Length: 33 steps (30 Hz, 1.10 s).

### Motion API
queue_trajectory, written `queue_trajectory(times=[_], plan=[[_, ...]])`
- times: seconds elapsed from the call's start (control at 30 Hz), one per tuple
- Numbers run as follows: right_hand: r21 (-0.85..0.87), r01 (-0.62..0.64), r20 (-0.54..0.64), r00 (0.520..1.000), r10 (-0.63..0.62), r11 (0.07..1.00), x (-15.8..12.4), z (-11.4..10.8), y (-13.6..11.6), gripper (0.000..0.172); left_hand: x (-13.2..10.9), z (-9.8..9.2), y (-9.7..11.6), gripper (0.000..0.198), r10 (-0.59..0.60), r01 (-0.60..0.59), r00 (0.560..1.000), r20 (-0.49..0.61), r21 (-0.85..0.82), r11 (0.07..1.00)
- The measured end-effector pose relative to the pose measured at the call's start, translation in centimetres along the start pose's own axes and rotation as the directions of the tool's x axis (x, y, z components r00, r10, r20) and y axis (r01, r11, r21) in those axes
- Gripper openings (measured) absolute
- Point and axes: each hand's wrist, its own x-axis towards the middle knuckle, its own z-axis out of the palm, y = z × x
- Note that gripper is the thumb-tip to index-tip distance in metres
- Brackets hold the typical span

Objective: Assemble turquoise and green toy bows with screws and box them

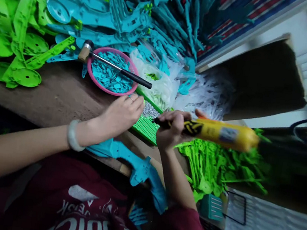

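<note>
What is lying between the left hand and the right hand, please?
In the head view, a green basket holding small silvery pieces lies between the left hand and the right hand.

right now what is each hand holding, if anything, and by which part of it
The right hand holds the yellow tool by its black front part. Whether the left hand holds anything can't be told.

This is a workshop, as shown by heaped lime-green plastic parts (pixel 22 26), heaped blue plastic parts (pixel 90 10), a yellow-and-black cylindrical power tool (pixel 221 134) and a long black-handled hammer (pixel 130 75).
</note>
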Motion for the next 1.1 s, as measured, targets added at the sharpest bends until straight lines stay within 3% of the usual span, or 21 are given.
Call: queue_trajectory(times=[0.1, 0.2, 0.3, 0.4, 0.5, 0.57, 0.73, 0.8, 0.97, 1.1], plan=[[0.016, -0.037, -0.058, 0.998, 0.037, 0.999, -0.2, 0.4, 3.6, 0.029, -2.1, -2.2, -0.2, 0.033, -0.076, 0.075, 0.985, -0.153, -0.012, 0.997], [0.006, -0.089, 0.009, 0.996, 0.089, 0.996, -0.8, 0.8, 6.0, 0.040, -7.5, -4.1, -0.6, 0.036, -0.300, 0.297, 0.929, -0.216, -0.049, 0.954], [0.035, -0.095, 0.038, 0.995, 0.093, 0.995, -1.0, 0.9, 7.0, 0.039, -13.0, -4.3, -1.3, 0.044, -0.500, 0.495, 0.865, -0.038, -0.091, 0.864], [0.085, -0.099, 0.053, 0.994, 0.095, 0.991, -0.9, 0.8, 7.2, 0.037, -16.0, -3.5, -1.8, 0.044, -0.494, 0.500, 0.864, 0.091, -0.255, 0.828], [0.121, -0.121, 0.060, 0.992, 0.114, 0.985, -0.9, 0.8, 7.0, 0.035, -16.3, -2.5, -2.2, 0.038, -0.468, 0.515, 0.856, 0.221, -0.445, 0.732], [0.134, -0.141, 0.066, 0.989, 0.134, 0.981, -0.9, 0.9, 6.9, 0.034, -15.9, -2.1, -2.4, 0.034, -0.482, 0.568, 0.821, 0.307, -0.523, 0.635], [0.073, -0.160, 0.060, 0.986, 0.156, 0.984, -1.1, 0.8, 7.1, 0.035, -15.1, -1.7, -2.5, 0.027, -0.542, 0.719, 0.662, 0.518, -0.644, 0.261], [0.036, -0.164, 0.056, 0.985, 0.162, 0.986, -1.2, 0.8, 7.3, 0.036, -15.3, -1.4, -2.3, 0.029, -0.559, 0.741, 0.610, 0.562, -0.654, 0.151], [0.030, -0.160, 0.051, 0.986, 0.159, 0.987, -1.1, 0.9, 7.4, 0.034, -16.2, -0.5, -1.7, 0.031, -0.595, 0.728, 0.565, 0.571, -0.685, 0.033], [0.106, -0.088, -0.017, 0.996, 0.090, 0.990, -0.7, 1.0, 4.5, 0.026, -16.4, -0.1, -1.3, 0.030, -0.607, 0.692, 0.563, 0.561, -0.722, -0.026]])
